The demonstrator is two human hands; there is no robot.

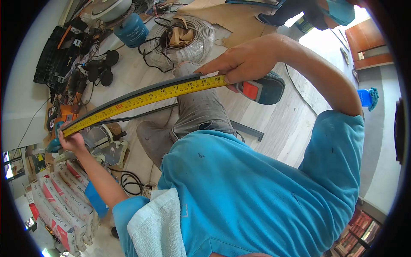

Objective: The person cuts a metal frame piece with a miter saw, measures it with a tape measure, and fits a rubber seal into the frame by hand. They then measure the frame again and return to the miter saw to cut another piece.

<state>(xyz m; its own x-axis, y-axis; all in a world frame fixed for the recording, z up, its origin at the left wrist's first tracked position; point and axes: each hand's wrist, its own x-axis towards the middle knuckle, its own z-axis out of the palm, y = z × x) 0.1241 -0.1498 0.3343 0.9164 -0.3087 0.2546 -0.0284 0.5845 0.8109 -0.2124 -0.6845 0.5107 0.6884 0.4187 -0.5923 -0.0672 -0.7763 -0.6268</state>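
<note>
A tape measure [272,88] with a dark grey and orange case is in my right hand [250,60], whose index finger reaches along to the near end of a long dark grey strip [141,92]. The yellow blade [150,100] is pulled out and runs alongside the strip, passing the 20 mark near my thumb. At the far left, my left hand [73,140] is closed around the other end of the blade and strip. Both look curved through the wide lens. Below them, a second dark bar [141,115] crosses near my grey trousers.
A mitre saw [102,139] stands below my left hand. Printed sacks [64,201] are stacked at lower left. Tools [72,55], a blue bucket [132,31] and a wrapped cable coil [188,40] lie ahead. Another person's leg [287,12] shows at the top right. A white towel [157,225] hangs on my shoulder.
</note>
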